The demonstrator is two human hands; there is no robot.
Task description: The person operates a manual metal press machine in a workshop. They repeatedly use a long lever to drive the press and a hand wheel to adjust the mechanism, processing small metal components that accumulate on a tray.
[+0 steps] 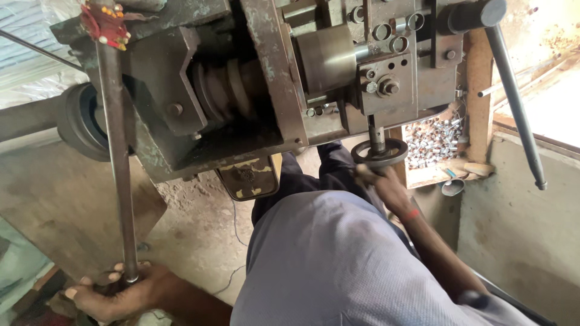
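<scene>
Left fingers: the left hand (118, 296) is closed around the lower end of the rod (118, 169); the fingertips (115, 276) curl over the front of it.
Right fingers: the right hand (379, 181) grips the handwheel (379, 152) from below; the fingers are wrapped on the rim, but how tightly I cannot tell, the picture is blurred there.
Rod: a long dark metal bar; it goes up from the left fingers into the lathe (254, 78), past a red cloth knot (104, 24) at the top.
Handwheel: small and black, on a short shaft just above the right fingers, under the tool block (386, 84).
Beyond the right fingers: a wooden tray (435, 172) with many small shiny metal rings (432, 142) lies further away, and a long lever (513, 102) stands to the outside.
Progress: judging from the tray, many pieces are already cut. The rod looks still long, so much stock seems left. Both hands are on the controls, which suggests one more piece is in work now.
</scene>
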